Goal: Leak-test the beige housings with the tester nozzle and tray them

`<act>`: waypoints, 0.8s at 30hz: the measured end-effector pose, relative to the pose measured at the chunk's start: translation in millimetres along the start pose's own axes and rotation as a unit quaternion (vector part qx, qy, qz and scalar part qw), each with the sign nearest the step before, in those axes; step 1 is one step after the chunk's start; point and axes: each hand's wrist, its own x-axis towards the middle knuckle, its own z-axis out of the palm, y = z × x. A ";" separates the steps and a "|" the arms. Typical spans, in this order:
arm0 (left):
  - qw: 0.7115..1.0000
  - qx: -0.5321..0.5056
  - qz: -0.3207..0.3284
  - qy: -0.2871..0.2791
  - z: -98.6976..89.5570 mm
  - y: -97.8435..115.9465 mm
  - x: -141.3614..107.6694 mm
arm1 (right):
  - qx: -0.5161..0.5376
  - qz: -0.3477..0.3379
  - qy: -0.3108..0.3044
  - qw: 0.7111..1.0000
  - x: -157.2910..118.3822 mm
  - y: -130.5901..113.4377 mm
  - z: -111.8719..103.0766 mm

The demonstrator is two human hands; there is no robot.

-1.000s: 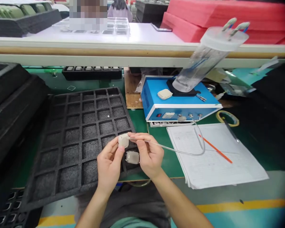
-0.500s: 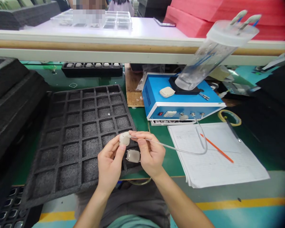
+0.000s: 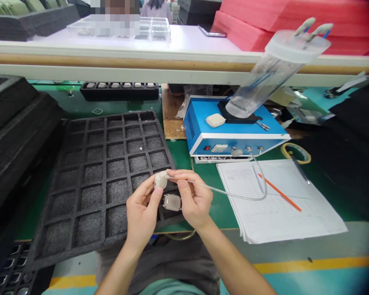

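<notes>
Pinching a rounded cream casing (image 3: 160, 180) between thumb and fingers of the left hand (image 3: 141, 207), above the right side of a black foam tray (image 3: 89, 198). Gripping a clear tube (image 3: 249, 199) in the closed fingertips of the right hand (image 3: 198, 200) at the casing's edge (just above a grey watch-like case (image 3: 172, 202), between both hands).

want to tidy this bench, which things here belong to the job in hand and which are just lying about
Likely the job:
pale case, in the left hand
clear tube, in the right hand
blue box, where the tube runs
foam tray, below left hand

Apparently lying about:
orange stick
tape roll
black pen
</notes>
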 end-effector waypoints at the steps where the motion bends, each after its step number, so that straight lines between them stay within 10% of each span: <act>1: 1.000 0.001 -0.001 0.000 0.0 0.4 0.0 | 0.000 0.000 0.000 1.000 0.2 0.0 0.2; 24: 0.999 0.031 -0.013 0.015 -4.8 -6.0 5.3 | 0.012 -0.002 0.003 1.000 9.1 -1.3 5.5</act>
